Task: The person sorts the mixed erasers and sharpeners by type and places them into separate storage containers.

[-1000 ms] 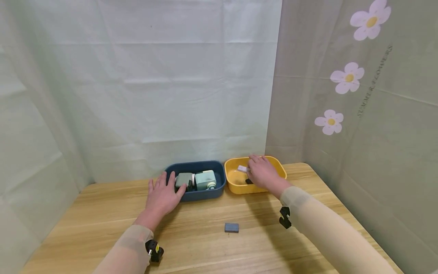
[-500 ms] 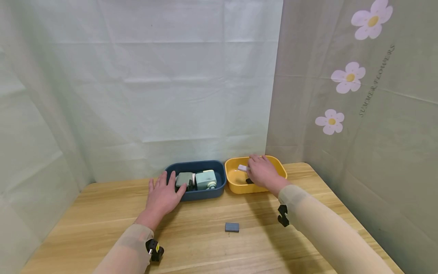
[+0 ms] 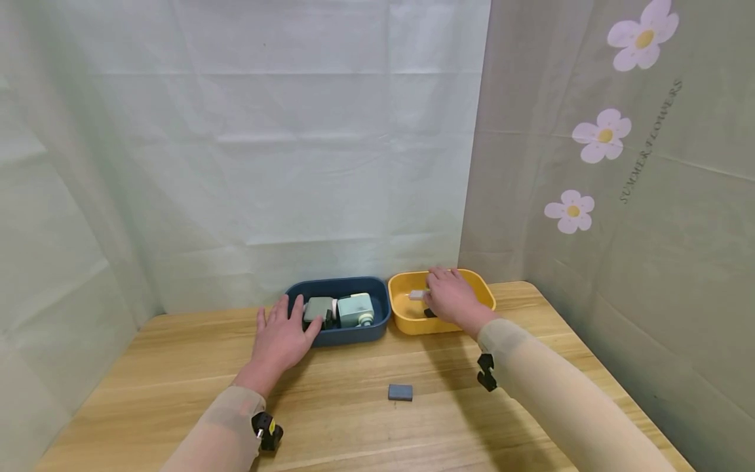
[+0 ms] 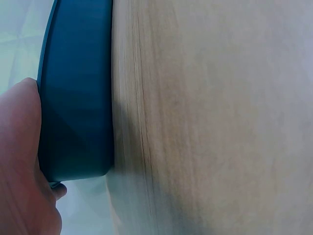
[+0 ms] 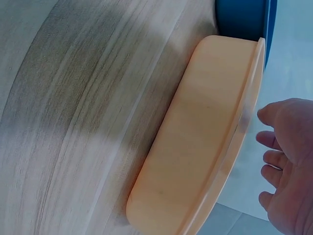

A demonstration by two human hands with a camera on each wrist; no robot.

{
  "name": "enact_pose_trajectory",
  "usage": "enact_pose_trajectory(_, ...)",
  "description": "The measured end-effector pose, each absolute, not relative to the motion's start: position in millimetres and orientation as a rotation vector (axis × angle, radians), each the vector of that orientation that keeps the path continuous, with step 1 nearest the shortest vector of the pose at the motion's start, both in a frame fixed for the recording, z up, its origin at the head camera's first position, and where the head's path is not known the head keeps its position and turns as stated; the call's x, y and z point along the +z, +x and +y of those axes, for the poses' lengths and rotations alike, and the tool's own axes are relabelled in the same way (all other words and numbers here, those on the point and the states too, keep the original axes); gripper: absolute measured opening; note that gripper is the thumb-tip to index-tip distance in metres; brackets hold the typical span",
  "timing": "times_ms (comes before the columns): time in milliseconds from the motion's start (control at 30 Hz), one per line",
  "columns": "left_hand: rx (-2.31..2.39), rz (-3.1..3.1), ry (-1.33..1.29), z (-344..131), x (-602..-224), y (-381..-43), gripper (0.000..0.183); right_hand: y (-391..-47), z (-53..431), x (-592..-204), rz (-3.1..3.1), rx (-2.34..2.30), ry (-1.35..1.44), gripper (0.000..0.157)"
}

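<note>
My left hand (image 3: pixel 280 337) rests spread over the left end of the dark blue bin (image 3: pixel 354 335). In the left wrist view the thumb lies along the bin's rim and a fingertip shows past its end wall. Inside that bin are a grey-green boxy thing (image 3: pixel 319 309) and a pale teal square bottle (image 3: pixel 355 309). Over the yellow bin (image 3: pixel 407 324) hovers my right hand (image 3: pixel 453 295), its fingers loosely bent with nothing between them in the right wrist view. A small whitish block (image 3: pixel 417 295) shows in the bin, beside the fingers.
A small dark grey-blue block (image 3: pixel 400 392) lies on the wooden table (image 3: pixel 342 413) in front of the bins. Something black (image 3: pixel 430 313) is inside the yellow bin, partly behind the hand. Hanging sheets (image 3: pixel 330 164) enclose the back and sides.
The whitish block has left my right fingers and sits slightly lower and more level in the yellow bin. My left hand has stayed in place.
</note>
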State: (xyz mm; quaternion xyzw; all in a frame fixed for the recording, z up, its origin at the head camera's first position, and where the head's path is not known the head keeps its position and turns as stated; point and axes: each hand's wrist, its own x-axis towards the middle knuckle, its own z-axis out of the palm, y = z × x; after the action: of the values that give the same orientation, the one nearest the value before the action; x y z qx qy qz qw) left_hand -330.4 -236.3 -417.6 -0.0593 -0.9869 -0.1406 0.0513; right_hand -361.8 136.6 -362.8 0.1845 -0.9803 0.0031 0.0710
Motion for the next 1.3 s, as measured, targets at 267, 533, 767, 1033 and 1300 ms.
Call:
enact_pose_trajectory(267, -0.412, -3.005, -0.177, -235.4, -416.2, -329.8, 0.089, -358.5, 137.4, -363.2, -2.970, 0.007, 0.540, 0.059)
enact_pose_trajectory(533, -0.412, -2.997, -0.175, -234.7, -414.6, -327.4, 0.089, -352.5, 139.4, -363.9, -2.945, 0.049, 0.579, 0.068)
enact_pose_trajectory(767, -0.415, -3.003, -0.176, -235.4, -414.5, -326.8, 0.088, -348.3, 141.2, -365.8, -2.938, 0.068, 0.603, 0.073)
enact_pose_trajectory(1033, -0.405, -2.999, -0.175, -232.6, -410.8, -322.8, 0.088, -341.2, 140.4, -367.7, -2.932, 0.102, 0.651, 0.075)
enact_pose_trajectory(1300, -0.407, -2.998, -0.168, -233.0, -410.0, -323.8, 0.090, -332.4, 137.2, -369.1, -2.898, 0.094, 0.709, 0.075)
